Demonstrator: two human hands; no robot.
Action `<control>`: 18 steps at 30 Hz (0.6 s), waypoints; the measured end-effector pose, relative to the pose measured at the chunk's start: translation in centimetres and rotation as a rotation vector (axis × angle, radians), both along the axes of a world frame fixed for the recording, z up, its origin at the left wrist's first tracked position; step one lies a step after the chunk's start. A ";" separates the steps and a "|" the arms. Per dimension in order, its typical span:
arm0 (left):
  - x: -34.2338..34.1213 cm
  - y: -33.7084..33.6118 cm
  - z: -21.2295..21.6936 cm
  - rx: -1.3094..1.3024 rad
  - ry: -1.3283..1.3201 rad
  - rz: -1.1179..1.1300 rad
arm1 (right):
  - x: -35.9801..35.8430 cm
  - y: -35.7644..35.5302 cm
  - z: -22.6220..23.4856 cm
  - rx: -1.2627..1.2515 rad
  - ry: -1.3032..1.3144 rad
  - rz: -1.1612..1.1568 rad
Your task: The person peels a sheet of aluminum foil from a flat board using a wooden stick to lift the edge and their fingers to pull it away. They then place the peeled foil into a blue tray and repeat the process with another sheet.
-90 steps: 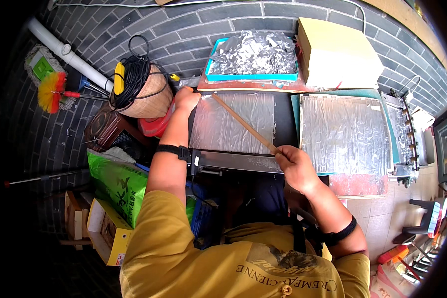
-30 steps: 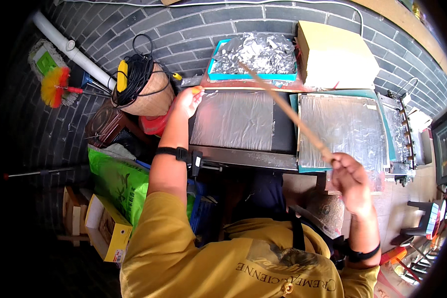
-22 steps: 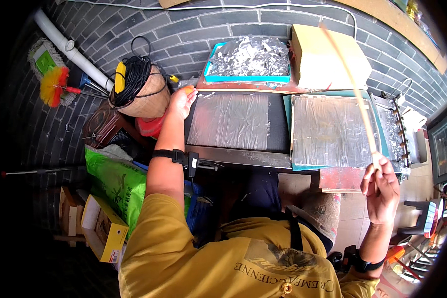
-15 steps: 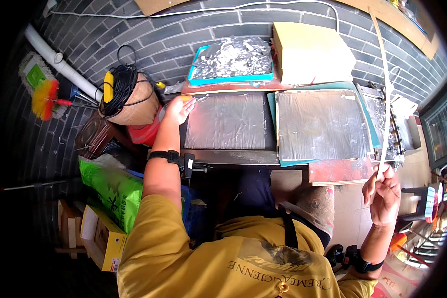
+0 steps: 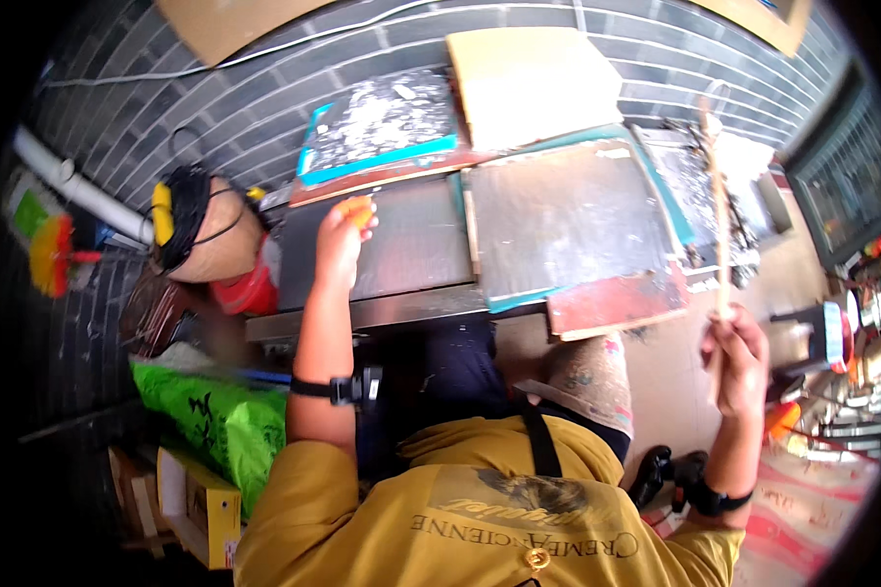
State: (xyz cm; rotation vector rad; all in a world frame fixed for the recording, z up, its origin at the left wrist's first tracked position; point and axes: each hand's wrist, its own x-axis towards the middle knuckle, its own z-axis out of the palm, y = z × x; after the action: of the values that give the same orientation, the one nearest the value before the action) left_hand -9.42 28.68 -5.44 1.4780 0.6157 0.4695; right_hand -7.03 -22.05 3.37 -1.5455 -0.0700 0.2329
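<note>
My left hand point(image 5: 341, 240) is closed around a small orange object point(image 5: 358, 210) whose kind I cannot make out. It is above the left part of a dark, flat sheet point(image 5: 416, 240) on the worktable. At the right, my right hand point(image 5: 740, 360) grips the lower end of a long, thin, pale wooden strip point(image 5: 720, 210). The strip stands nearly upright, and its far end reaches up beside the table's right end. Between the hands, a grey sheet-covered board point(image 5: 568, 225) lies on a teal board.
Behind the sheets are a blue-rimmed tray point(image 5: 382, 157) of whitish flakes and a thick pale-yellow block point(image 5: 533, 88). A reddish board point(image 5: 617, 301) juts from the table's front edge. Coiled black cable point(image 5: 188, 220) and a green bag point(image 5: 201, 411) stand at left.
My left hand has come off the left edge of the dark sheet and in over it, with the orange object showing more. The strip in my right hand has tilted. The whole view has shifted.
</note>
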 end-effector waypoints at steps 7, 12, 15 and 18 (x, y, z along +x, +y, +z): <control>1.0 -9.7 -3.4 0.450 0.031 -0.112 | 4.2 2.4 -5.4 0.068 -0.008 0.086; 1.5 -12.1 -4.3 0.579 0.076 -0.182 | 5.3 3.1 -5.7 0.130 -0.035 0.047; 1.3 -12.6 -3.9 0.551 0.091 -0.185 | 5.6 3.7 -4.7 0.143 -0.025 0.041; 1.2 -12.5 -4.4 0.549 0.041 -0.181 | 6.1 3.4 -4.8 0.165 -0.042 0.060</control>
State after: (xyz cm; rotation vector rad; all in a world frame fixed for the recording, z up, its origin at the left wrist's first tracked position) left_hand -8.23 16.15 -9.80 2.0482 0.3913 0.4895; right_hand -0.90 -18.63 -1.38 -1.3850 -0.1651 0.2367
